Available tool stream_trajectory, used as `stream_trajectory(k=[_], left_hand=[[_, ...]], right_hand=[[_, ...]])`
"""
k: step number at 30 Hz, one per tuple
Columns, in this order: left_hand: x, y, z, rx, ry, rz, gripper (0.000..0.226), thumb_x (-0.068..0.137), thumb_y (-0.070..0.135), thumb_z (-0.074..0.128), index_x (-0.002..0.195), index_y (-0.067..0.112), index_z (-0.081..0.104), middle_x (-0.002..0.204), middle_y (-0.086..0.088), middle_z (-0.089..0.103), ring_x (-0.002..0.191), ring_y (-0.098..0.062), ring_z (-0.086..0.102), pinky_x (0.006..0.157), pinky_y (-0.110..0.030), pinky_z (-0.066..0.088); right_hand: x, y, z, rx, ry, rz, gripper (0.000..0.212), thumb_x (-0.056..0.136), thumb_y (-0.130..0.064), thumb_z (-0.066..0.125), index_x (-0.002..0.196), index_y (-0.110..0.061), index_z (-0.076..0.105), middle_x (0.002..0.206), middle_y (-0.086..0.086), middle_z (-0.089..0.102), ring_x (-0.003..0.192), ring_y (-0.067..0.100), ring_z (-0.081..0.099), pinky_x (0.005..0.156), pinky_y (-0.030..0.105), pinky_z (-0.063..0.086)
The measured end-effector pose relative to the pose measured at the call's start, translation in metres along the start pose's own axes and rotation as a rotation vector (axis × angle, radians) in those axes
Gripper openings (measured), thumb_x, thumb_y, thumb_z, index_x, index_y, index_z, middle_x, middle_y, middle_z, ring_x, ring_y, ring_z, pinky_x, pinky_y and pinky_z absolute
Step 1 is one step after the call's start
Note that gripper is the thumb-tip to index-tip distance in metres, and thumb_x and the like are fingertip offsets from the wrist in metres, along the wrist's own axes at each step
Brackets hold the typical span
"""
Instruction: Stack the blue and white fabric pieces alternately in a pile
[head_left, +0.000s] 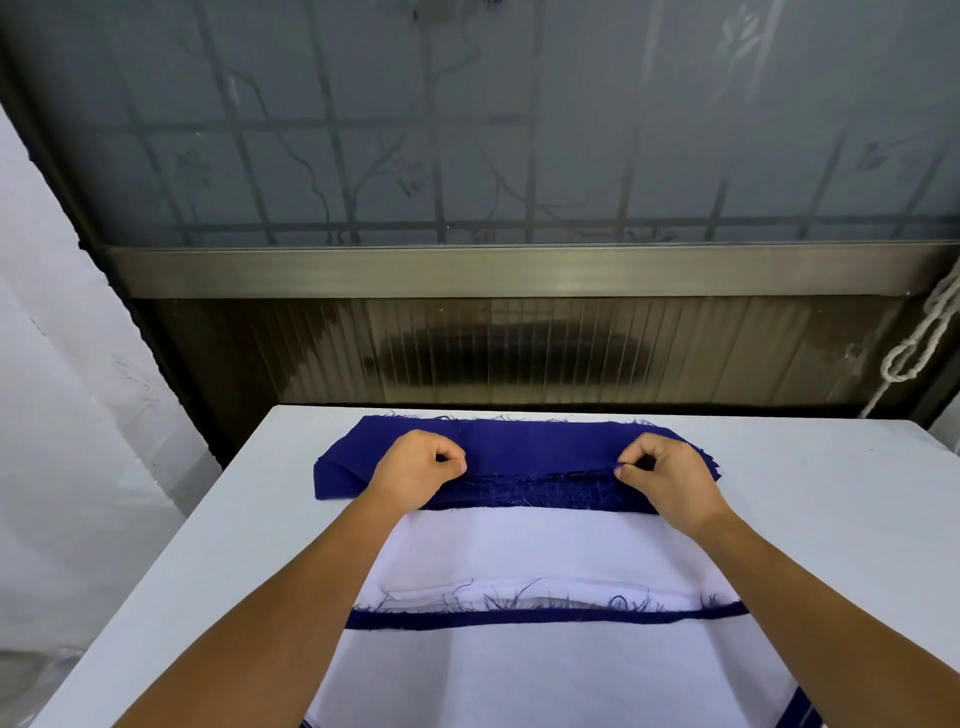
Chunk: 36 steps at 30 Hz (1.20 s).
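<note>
Blue fabric stack (519, 441), frayed-edged, at the far end of the white desk (831, 493) beyond the white fabric pile (519, 551); left hand (415, 467) and right hand (670, 475) each pinching its top piece's near edge.

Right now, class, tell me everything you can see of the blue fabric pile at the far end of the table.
The blue fabric pile is a stack of dark blue woven pieces with frayed, thready edges, lying flat across the far end of the white table. Its layers fan out slightly at both ends. The left hand and right hand each pinch the top piece's near edge. White fabric lies just in front.
</note>
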<state>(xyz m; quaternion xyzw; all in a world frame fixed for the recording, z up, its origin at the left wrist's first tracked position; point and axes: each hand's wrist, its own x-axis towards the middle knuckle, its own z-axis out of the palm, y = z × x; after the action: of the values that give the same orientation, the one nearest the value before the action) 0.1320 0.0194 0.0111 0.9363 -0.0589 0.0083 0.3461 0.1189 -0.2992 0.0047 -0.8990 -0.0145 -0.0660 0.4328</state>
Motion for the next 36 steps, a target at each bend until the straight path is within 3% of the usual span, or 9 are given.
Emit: stream_trajectory(k=[3,7,13,18,21,27,31,36], left_hand=[[0.000,0.004,0.002,0.050,-0.005,-0.008,0.007,0.086,0.035,0.070,0.092,0.033,0.072,0.098,0.020,0.067,0.093,-0.004,0.061,0.087,-0.034,0.054],[-0.003,0.010,0.007,0.194,-0.041,0.013,0.043,0.079,0.052,0.072,0.119,0.039,0.062,0.114,0.018,0.055,0.107,-0.005,0.051,0.086,-0.033,0.052],[-0.003,0.011,0.013,0.231,0.014,0.022,0.035,0.084,0.049,0.069,0.117,0.037,0.065,0.118,0.017,0.054,0.112,-0.008,0.047,0.084,-0.030,0.049],[-0.003,0.013,0.015,0.242,0.058,0.024,0.031,0.087,0.050,0.063,0.115,0.037,0.066,0.116,0.017,0.055,0.110,-0.008,0.048,0.079,-0.028,0.048],[-0.004,0.013,0.015,0.231,0.070,0.035,0.026,0.092,0.047,0.058,0.114,0.036,0.068,0.114,0.016,0.057,0.109,-0.008,0.049,0.080,-0.031,0.050],[-0.004,0.010,0.018,0.306,0.140,0.096,0.020,0.100,0.031,0.048,0.110,0.029,0.066,0.108,0.011,0.060,0.101,-0.010,0.052,0.079,-0.030,0.050],[-0.006,0.001,0.021,0.339,0.184,0.125,0.018,0.095,0.020,0.053,0.111,0.027,0.057,0.108,0.012,0.057,0.099,-0.010,0.051,0.071,-0.025,0.043],[-0.008,-0.025,0.004,0.342,0.300,0.016,0.018,0.091,0.013,0.056,0.106,0.020,0.064,0.110,0.008,0.060,0.100,-0.014,0.053,0.072,-0.026,0.042]], right_hand=[[0.004,-0.004,-0.002,0.044,-0.026,0.031,0.014,0.085,-0.012,0.073,0.075,-0.021,0.067,0.078,-0.007,0.067,0.077,0.009,0.061,0.064,0.014,0.041],[0.006,-0.007,-0.006,0.100,-0.052,0.021,0.018,0.093,-0.016,0.063,0.078,-0.022,0.070,0.081,-0.012,0.070,0.083,0.006,0.063,0.069,0.013,0.043],[0.006,-0.016,-0.006,-0.076,-0.028,-0.014,0.019,0.092,-0.015,0.062,0.078,-0.026,0.064,0.082,-0.012,0.066,0.078,0.005,0.060,0.062,0.012,0.039],[0.004,-0.024,-0.005,-0.211,0.080,-0.079,0.017,0.089,-0.018,0.066,0.076,-0.026,0.058,0.081,-0.010,0.063,0.073,0.009,0.058,0.059,0.020,0.040],[0.004,-0.025,-0.005,-0.233,0.092,-0.096,0.019,0.092,-0.028,0.063,0.074,-0.026,0.058,0.079,-0.010,0.062,0.072,0.009,0.057,0.059,0.022,0.039],[0.006,-0.021,0.001,-0.362,0.078,-0.178,0.012,0.099,-0.026,0.051,0.096,-0.024,0.063,0.093,-0.009,0.059,0.082,0.009,0.056,0.070,0.022,0.041],[0.004,-0.012,0.001,-0.410,0.050,-0.153,0.009,0.095,-0.019,0.056,0.097,-0.028,0.057,0.091,-0.013,0.058,0.080,0.009,0.057,0.061,0.019,0.040],[0.003,-0.001,-0.001,-0.423,-0.023,-0.110,0.013,0.095,-0.017,0.055,0.095,-0.031,0.054,0.084,-0.010,0.062,0.072,0.009,0.056,0.056,0.021,0.038]])
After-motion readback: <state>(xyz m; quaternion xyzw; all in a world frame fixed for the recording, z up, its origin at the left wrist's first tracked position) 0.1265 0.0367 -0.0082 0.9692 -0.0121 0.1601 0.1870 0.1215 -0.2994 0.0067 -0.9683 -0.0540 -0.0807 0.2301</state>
